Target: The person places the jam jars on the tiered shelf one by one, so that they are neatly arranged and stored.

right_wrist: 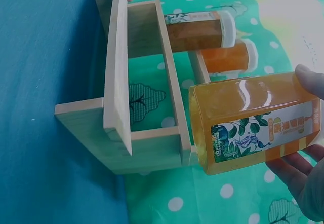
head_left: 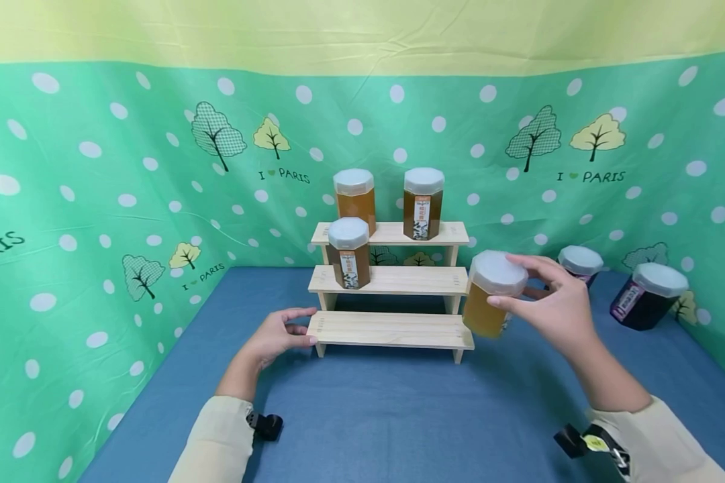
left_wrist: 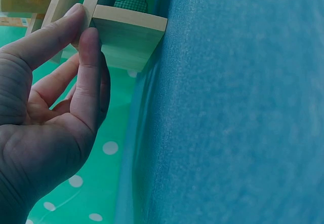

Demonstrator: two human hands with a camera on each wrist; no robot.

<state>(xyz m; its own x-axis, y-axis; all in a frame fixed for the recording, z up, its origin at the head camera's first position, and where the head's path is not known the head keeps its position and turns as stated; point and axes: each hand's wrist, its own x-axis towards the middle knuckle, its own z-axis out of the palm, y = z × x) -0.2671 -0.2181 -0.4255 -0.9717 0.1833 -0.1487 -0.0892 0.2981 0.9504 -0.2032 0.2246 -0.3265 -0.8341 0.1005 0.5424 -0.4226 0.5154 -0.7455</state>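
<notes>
My right hand (head_left: 552,302) grips a jar of amber honey (head_left: 485,315) by its white lid, thumb on one side and fingers on the other. The jar is tilted, held in the air just off the right end of a three-step wooden stand (head_left: 393,329). Its leafy label (right_wrist: 253,133) faces the right wrist camera. My left hand (head_left: 280,337) holds the left end of the lowest step between thumb and fingers. One honey jar (head_left: 349,258) stands at the left of the middle step. Two more, a left jar (head_left: 356,201) and a right jar (head_left: 421,211), stand on the top step.
Two dark jars with white lids are at the right back of the blue cloth (head_left: 387,416): a nearer one (head_left: 643,302) and one (head_left: 580,260) partly behind my right hand. A green dotted curtain (head_left: 157,168) hangs behind and along both sides.
</notes>
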